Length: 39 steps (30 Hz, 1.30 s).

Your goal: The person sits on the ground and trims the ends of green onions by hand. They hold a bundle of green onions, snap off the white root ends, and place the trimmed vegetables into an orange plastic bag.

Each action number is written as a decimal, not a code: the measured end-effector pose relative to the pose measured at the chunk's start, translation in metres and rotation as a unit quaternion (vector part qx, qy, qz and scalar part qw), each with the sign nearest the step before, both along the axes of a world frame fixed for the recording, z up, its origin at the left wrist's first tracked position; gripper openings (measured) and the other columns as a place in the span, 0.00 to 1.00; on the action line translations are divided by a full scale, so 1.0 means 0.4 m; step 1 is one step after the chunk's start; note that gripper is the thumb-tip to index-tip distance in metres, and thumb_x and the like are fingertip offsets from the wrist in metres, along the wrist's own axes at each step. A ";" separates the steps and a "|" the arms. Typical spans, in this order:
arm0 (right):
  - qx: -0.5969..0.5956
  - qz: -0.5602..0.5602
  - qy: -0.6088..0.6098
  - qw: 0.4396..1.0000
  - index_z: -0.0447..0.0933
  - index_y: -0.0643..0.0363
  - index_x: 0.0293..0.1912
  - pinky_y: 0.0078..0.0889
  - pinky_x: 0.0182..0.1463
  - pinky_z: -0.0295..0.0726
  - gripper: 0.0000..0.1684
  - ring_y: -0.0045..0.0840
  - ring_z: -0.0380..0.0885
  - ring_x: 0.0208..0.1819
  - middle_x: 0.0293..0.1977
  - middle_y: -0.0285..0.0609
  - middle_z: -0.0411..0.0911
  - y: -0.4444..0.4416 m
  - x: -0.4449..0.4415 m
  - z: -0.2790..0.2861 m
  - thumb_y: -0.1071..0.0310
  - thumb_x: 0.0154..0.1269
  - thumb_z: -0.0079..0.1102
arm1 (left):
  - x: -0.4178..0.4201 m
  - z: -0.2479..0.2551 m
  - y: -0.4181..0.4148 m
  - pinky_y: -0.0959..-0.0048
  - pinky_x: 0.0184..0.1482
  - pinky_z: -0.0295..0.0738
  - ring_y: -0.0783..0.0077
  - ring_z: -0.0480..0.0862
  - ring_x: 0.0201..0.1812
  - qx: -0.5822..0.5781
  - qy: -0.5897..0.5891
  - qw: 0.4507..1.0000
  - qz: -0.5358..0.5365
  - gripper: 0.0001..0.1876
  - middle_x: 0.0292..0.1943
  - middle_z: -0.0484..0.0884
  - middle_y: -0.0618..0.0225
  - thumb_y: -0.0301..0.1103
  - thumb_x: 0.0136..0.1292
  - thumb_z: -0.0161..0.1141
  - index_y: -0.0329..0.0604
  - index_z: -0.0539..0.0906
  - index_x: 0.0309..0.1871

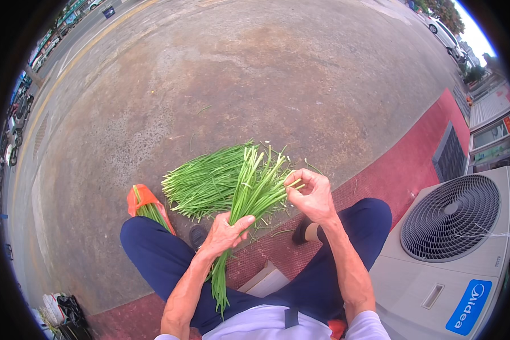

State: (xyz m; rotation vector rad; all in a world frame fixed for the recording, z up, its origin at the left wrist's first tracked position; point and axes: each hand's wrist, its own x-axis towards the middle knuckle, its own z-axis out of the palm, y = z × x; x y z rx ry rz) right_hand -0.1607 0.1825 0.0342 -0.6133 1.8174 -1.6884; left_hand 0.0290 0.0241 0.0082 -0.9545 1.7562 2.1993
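My left hand (pixel 227 231) is wrapped around the middle of a bunch of garlic chives (pixel 255 191). The pale stem ends fan out away from me, and the leafy tips hang down over my lap. At the right side of the fan, my right hand (pixel 312 193) pinches a stem end between thumb and fingers. Beyond the bunch, a flat pile of chives (pixel 204 180) lies on the concrete, partly covered by it. Trimmed scraps (pixel 276 208) are scattered around. Beside my left knee, an orange plastic bag (pixel 138 199) holds more chives (pixel 151 211).
A Midea outdoor air-conditioner unit (pixel 391 280) stands close on my right. Red matting (pixel 425 138) runs under my feet, with a dark grey mat (pixel 449 155) farther along. A pale board or box (pixel 265 280) lies between my legs. Bags (pixel 63 310) sit at lower left.
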 end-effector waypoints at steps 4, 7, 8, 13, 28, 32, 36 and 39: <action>0.015 0.004 0.055 0.998 0.82 0.66 0.39 0.18 0.35 0.79 0.06 0.13 0.79 0.31 0.32 0.34 0.82 0.008 -0.009 -0.005 0.78 0.60 0.61 | 0.006 -0.008 -0.004 0.79 0.18 0.63 0.84 0.70 0.16 -0.002 0.000 1.000 0.002 0.19 0.21 0.78 0.71 0.49 0.69 0.67 0.40 0.83 0.40; 0.019 -0.030 0.020 0.999 0.82 0.66 0.39 0.18 0.34 0.77 0.07 0.12 0.78 0.31 0.30 0.32 0.82 0.024 -0.040 0.019 0.79 0.60 0.61 | 0.017 -0.005 -0.008 0.79 0.18 0.62 0.83 0.70 0.15 -0.002 -0.011 1.000 0.011 0.17 0.20 0.78 0.71 0.48 0.69 0.66 0.40 0.82 0.40; 0.014 -0.046 0.041 0.998 0.84 0.66 0.40 0.18 0.33 0.76 0.08 0.11 0.78 0.31 0.29 0.30 0.82 0.027 -0.046 0.030 0.79 0.62 0.60 | 0.024 -0.007 -0.011 0.79 0.17 0.60 0.83 0.69 0.15 -0.006 -0.014 1.000 0.015 0.16 0.20 0.78 0.71 0.46 0.70 0.65 0.40 0.81 0.40; 0.079 -0.105 0.087 0.987 0.86 0.64 0.41 0.21 0.33 0.75 0.08 0.12 0.77 0.28 0.26 0.34 0.82 0.028 -0.063 0.014 0.74 0.63 0.63 | 0.026 -0.002 -0.015 0.80 0.17 0.60 0.83 0.69 0.15 0.009 -0.012 1.000 0.020 0.16 0.20 0.77 0.70 0.47 0.70 0.65 0.41 0.80 0.42; 0.198 -0.021 0.203 0.959 0.83 0.65 0.47 0.29 0.34 0.78 0.15 0.21 0.79 0.29 0.28 0.42 0.81 0.014 -0.019 -0.022 0.72 0.60 0.68 | 0.011 0.014 0.000 0.79 0.16 0.58 0.83 0.68 0.14 0.062 -0.014 0.998 0.031 0.20 0.21 0.78 0.69 0.48 0.70 0.66 0.37 0.81 0.46; 0.261 0.051 0.312 0.912 0.82 0.62 0.54 0.37 0.50 0.81 0.20 0.38 0.80 0.52 0.56 0.54 0.77 0.036 -0.030 -0.039 0.70 0.61 0.66 | 0.014 0.035 0.005 0.81 0.17 0.58 0.83 0.67 0.14 0.096 -0.017 0.994 0.051 0.21 0.21 0.77 0.69 0.46 0.68 0.67 0.35 0.80 0.48; 0.236 0.076 0.281 0.927 0.85 0.63 0.49 0.36 0.46 0.82 0.16 0.33 0.84 0.43 0.43 0.52 0.84 0.029 -0.027 -0.055 0.69 0.61 0.66 | 0.008 0.039 0.004 0.82 0.18 0.58 0.83 0.66 0.14 0.113 -0.014 0.992 0.048 0.21 0.22 0.77 0.68 0.45 0.68 0.68 0.34 0.80 0.49; 0.265 0.072 0.180 0.945 0.86 0.65 0.45 0.35 0.42 0.82 0.13 0.29 0.85 0.35 0.32 0.50 0.86 0.015 -0.031 -0.036 0.69 0.62 0.66 | 0.015 0.030 0.001 0.80 0.16 0.57 0.83 0.66 0.14 0.103 -0.004 0.994 0.036 0.23 0.21 0.77 0.69 0.49 0.69 0.67 0.34 0.81 0.49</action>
